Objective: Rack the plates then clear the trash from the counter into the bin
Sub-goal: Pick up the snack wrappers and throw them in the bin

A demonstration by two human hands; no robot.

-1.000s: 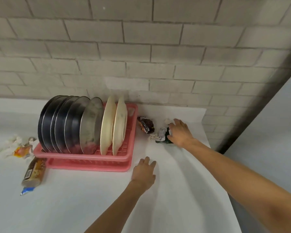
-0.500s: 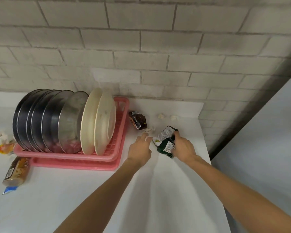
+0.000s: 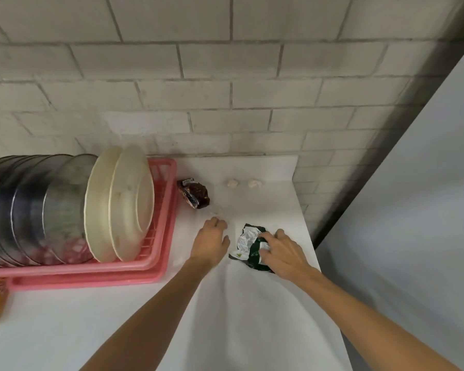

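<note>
On the white counter point(image 3: 252, 303) a crumpled green wrapper point(image 3: 248, 245) is gripped by the right hand point(image 3: 284, 253); the left hand point(image 3: 210, 242) is curled, its hold hidden and not determinable.

Grey brick wall point(image 3: 225, 76) behind, with a plain pale panel point(image 3: 413, 210) at right.
</note>
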